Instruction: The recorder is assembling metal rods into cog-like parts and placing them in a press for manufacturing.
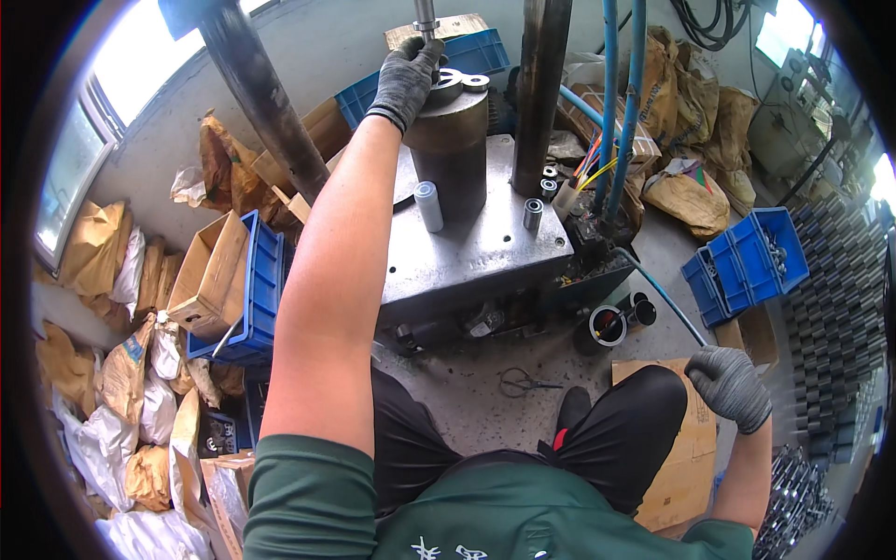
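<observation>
My left hand [408,84], in a grey knitted glove, reaches far forward over a thick steel cylinder [450,140] on a press table [457,257]. Its fingers are closed around the lower part of a silver metal shaft [426,17]; the gripped part is hidden. Beside the fingers, metal rings [475,82] lie on the cylinder's top. My right hand [730,387], also gloved, is wrapped around the end of a long blue lever [665,297] at the right. A light grey tube [428,207] stands on the table, and bearings [533,214] sit near its right edge.
Dark steel columns [541,93] rise on both sides of the cylinder. Blue crates stand at the left [265,280] and right [749,263]. Scissors [528,382] and round containers [607,327] are on the floor. Stacked metal tubes [826,317] line the right; bags [126,378] crowd the left.
</observation>
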### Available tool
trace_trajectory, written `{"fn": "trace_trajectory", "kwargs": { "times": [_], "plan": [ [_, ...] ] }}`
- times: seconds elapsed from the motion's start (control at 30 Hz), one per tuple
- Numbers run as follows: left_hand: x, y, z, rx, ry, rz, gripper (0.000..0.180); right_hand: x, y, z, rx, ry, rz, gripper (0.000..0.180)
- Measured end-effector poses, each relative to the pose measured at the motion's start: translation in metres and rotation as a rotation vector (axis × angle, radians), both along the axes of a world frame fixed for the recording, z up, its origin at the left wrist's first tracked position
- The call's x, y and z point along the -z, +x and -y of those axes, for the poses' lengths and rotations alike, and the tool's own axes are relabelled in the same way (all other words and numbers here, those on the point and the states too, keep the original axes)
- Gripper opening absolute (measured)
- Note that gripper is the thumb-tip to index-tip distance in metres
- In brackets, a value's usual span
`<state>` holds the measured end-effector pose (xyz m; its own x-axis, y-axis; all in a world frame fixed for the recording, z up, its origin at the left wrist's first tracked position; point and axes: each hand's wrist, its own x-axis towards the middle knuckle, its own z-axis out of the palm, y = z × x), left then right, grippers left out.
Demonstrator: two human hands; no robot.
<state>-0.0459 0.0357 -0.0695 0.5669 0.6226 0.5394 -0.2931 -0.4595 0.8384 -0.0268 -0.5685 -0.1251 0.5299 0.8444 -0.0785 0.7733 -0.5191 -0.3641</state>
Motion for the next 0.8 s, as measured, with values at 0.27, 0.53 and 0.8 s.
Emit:
{"fn": "trace_trajectory", "kwargs": {
  "times": [0.27, 0.53, 0.8],
  "plan": [
    [0.005, 0.005, -0.004, 0.054, -0.047, 0.024, 0.028, -0.009, 0.001, -0.007, -0.037, -0.048, 0.042, 0.017],
    [0.006, 0.006, -0.005, 0.044, -0.018, 0.022, 0.027, -0.025, 0.007, -0.014, 0.074, 0.14, 0.037, 0.029],
    [0.006, 0.004, -0.003, 0.012, 0.009, -0.014, 0.028, -0.012, 0.015, -0.001, -0.129, -0.136, 0.03, 0.023]
  ]
}}
